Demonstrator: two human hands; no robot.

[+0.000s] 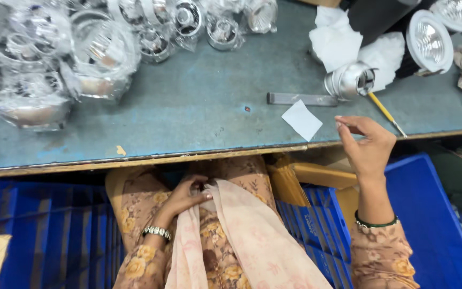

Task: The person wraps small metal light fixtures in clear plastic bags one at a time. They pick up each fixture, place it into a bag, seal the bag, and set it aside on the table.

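The right hand (369, 144) is shown raised at the near edge of the counter (188, 118), wrist bent back and forearm rising steeply from the lower right, a green bangle (376, 222) worn at the wrist. Thumb and forefinger are pressed together at the tips; whether something small is pinched between them cannot be told. The remaining fingers are loosely curled.

The left hand (185, 195) is held low, below the counter edge, resting in the lap on patterned cloth. Its fingers are curled inward against a pale scarf (252, 235), the fingertips touching the fabric; a beaded bracelet (157, 232) is seen at the wrist.

Just to the left of the right hand, a white square of paper (301, 120) lies flat on the counter. Beyond the right hand's fingertips, a silver lamp housing (350, 81) lies on its side, touching a flat grey metal strip (301, 99). A yellow-handled tool (385, 113) lies slanted just beyond the right hand, close to the thumb. White wadding (338, 40) and a white round reflector lamp (429, 42) are placed farther beyond. Well beyond the left hand, reflector parts in clear plastic bags (54, 64) are heaped. Blue crates (434, 225) stand on either side of the lap.
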